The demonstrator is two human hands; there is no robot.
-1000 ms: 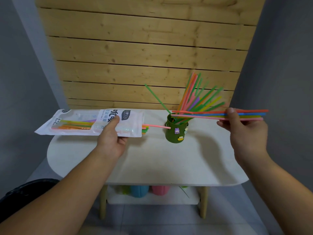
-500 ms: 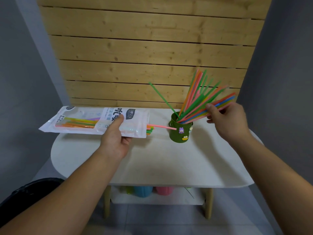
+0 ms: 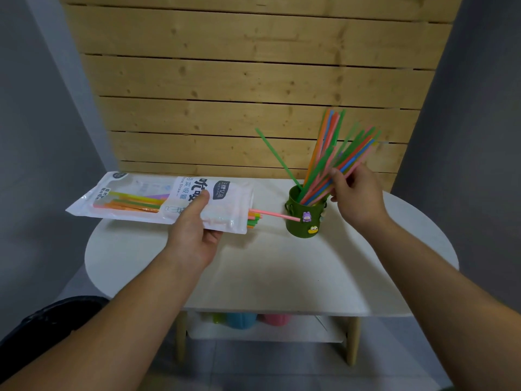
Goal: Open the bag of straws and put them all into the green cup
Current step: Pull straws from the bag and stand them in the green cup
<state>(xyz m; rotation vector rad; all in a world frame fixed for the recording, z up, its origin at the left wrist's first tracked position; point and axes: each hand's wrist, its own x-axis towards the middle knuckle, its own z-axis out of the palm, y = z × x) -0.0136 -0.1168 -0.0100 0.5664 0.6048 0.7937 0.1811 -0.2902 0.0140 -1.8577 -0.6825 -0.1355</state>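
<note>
The green cup with small stickers stands on the white table, right of centre. Several coloured straws fan up and to the right out of it. My right hand pinches a bunch of those straws just above the rim, their lower ends inside the cup. My left hand holds the white straw bag level above the table's left side. Orange and green straws show through the bag, and a pink straw sticks out of its open right end toward the cup.
A wooden slat wall rises behind the table. Grey walls close in on both sides. Blue and pink cups sit on the shelf under the tabletop. A dark object lies at the lower left.
My right hand swung a bunch of straws from level at the right into the cup, tilting them upright. The bag in my left hand stayed about where it was.
</note>
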